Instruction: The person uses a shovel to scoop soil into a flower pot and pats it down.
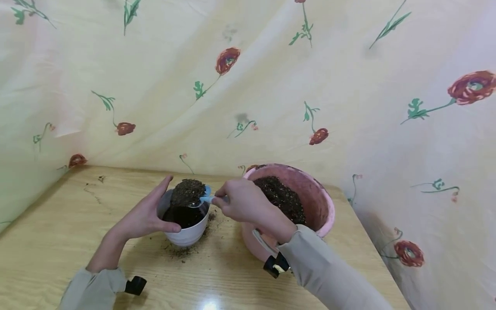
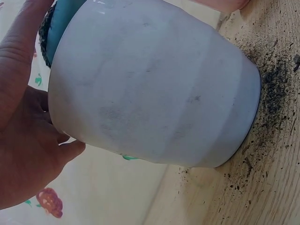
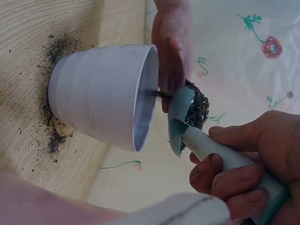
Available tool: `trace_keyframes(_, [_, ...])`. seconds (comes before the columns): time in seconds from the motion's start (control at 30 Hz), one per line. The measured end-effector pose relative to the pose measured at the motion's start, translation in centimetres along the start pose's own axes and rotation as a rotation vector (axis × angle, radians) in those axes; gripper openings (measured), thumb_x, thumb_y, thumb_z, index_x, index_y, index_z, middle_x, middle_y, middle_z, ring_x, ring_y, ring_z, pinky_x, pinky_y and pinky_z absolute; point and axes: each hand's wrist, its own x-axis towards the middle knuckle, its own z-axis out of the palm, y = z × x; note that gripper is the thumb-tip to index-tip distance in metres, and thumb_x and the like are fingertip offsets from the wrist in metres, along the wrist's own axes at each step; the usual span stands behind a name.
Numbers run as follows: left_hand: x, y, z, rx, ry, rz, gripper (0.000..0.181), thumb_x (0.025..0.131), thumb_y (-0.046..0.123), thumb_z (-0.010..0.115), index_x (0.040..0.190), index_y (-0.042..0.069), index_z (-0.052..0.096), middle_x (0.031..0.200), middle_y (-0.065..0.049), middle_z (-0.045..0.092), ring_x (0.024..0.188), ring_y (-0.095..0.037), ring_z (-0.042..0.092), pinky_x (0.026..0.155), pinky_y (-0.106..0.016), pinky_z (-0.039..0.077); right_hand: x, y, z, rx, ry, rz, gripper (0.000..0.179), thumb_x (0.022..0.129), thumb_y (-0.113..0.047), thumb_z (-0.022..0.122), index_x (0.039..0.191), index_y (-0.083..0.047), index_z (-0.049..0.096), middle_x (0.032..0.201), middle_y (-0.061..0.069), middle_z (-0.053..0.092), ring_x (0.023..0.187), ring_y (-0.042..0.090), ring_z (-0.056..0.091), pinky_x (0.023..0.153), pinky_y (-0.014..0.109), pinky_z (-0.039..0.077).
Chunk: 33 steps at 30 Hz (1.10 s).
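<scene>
A small white plant pot (image 1: 187,236) stands on the table with dark soil inside it. My left hand (image 1: 145,217) is spread around the pot's left rim. Its thumb lies against the near side and its forefinger points away, fairly straight. Over the mouth of the pot, a light-blue hand trowel (image 3: 180,115) carries a heap of dark soil (image 1: 188,192). A dark streak between blade and pot mouth shows in the right wrist view. My right hand (image 1: 246,202) grips the trowel's handle (image 3: 220,157), fingers curled round it.
A large pink bucket (image 1: 323,202) partly filled with soil (image 1: 280,198) stands to the right, its near part behind my right forearm. Spilled soil crumbs (image 1: 182,252) surround the pot's base on the wooden table (image 1: 217,280). A flowered cloth (image 1: 166,86) hangs behind.
</scene>
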Motion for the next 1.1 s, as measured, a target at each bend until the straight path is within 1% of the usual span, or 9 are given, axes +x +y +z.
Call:
trace_keyframes(0.1, [-0.1,0.0,0.0,-0.006,0.004,-0.003,0.126,0.069,0.033,0.087,0.156,0.023,-0.004,0.162,-0.009,0.000,0.145,-0.039,0.004,0.106,-0.069,0.018,0.4,-0.6,0.2,-0.096,0.006,-0.010,0.026,0.097,-0.025,0.059,0.077,-0.016,0.074,0.062,-0.009,0.058,0.047,0.005,0.042,0.047,0.021,0.033])
trace_keyframes(0.17, [-0.1,0.0,-0.1,-0.009,0.004,-0.007,0.126,0.069,0.033,0.088,0.156,0.023,-0.004,0.162,-0.009,0.000,0.145,-0.040,0.004,0.106,-0.069,0.018,0.7,-1.0,0.4,-0.167,0.012,-0.002,0.038,0.096,-0.026,0.059,0.059,-0.018,0.058,0.054,-0.009,0.044,0.047,0.007,0.037,0.045,0.021,0.030])
trace_keyframes(0.23, [-0.1,0.0,0.0,-0.005,0.005,-0.006,0.127,0.069,0.034,0.088,0.156,0.023,-0.004,0.162,-0.009,0.000,0.145,-0.040,0.004,0.106,-0.069,0.018,0.8,-1.4,0.5,-0.242,0.018,0.015,0.046,0.096,-0.028,0.059,0.053,-0.019,0.043,0.052,-0.007,0.037,0.048,0.008,0.035,0.043,0.021,0.029])
trace_keyframes(0.3, [-0.1,0.0,0.0,-0.004,0.006,-0.003,0.127,0.068,0.035,0.088,0.156,0.022,-0.004,0.162,-0.009,0.000,0.145,-0.040,0.004,0.107,-0.069,0.017,0.9,-1.6,0.8,-0.305,0.027,0.035,0.046,0.095,-0.030,0.060,0.054,-0.020,0.042,0.053,-0.007,0.038,0.049,0.009,0.036,0.042,0.021,0.030])
trace_keyframes(0.4, [-0.1,0.1,0.0,-0.005,0.007,0.000,0.128,0.067,0.038,0.088,0.156,0.021,-0.003,0.162,-0.009,0.000,0.145,-0.039,0.003,0.107,-0.069,0.016,1.0,-1.9,1.2,-0.388,0.044,0.046,0.039,0.094,-0.033,0.061,0.058,-0.021,0.050,0.056,-0.008,0.045,0.050,0.009,0.042,0.041,0.024,0.036])
trace_keyframes(0.53, [-0.2,0.2,0.1,0.002,0.012,-0.010,0.132,0.063,0.044,0.089,0.156,0.022,-0.003,0.162,-0.008,0.001,0.145,-0.039,0.004,0.107,-0.069,0.017,1.0,-2.0,1.9,-0.470,0.087,0.016,0.031,0.092,-0.033,0.064,0.065,-0.020,0.056,0.057,-0.007,0.050,0.050,0.010,0.046,0.040,0.028,0.039])
trace_keyframes(0.63, [-0.3,0.2,0.1,0.016,0.015,-0.016,0.134,0.061,0.046,0.089,0.156,0.022,-0.002,0.161,-0.009,0.002,0.145,-0.040,0.006,0.106,-0.069,0.018,0.9,-2.0,2.4,-0.522,0.148,-0.022,0.033,0.090,-0.030,0.066,0.061,-0.019,0.053,0.054,-0.007,0.045,0.047,0.010,0.041,0.037,0.028,0.037])
trace_keyframes(0.83, [-0.3,0.3,0.2,0.008,0.011,-0.008,0.134,0.061,0.046,0.090,0.156,0.021,-0.001,0.161,-0.010,0.005,0.144,-0.040,0.008,0.106,-0.069,0.019,0.7,-1.8,2.9,-0.607,0.263,-0.076,0.037,0.078,-0.012,0.066,0.052,-0.020,0.042,0.047,-0.008,0.032,0.044,0.009,0.029,0.034,0.025,0.031])
trace_keyframes(1.1, [-0.1,0.4,0.3,-0.027,0.005,-0.013,0.135,0.060,0.044,0.091,0.156,0.020,-0.001,0.161,-0.011,0.007,0.143,-0.042,0.012,0.104,-0.069,0.022,0.0,-1.8,3.1,-0.728,0.364,-0.149,0.005,0.075,-0.014,0.069,0.074,-0.017,0.065,0.049,-0.006,0.043,0.042,0.009,0.029,0.033,0.023,0.029])
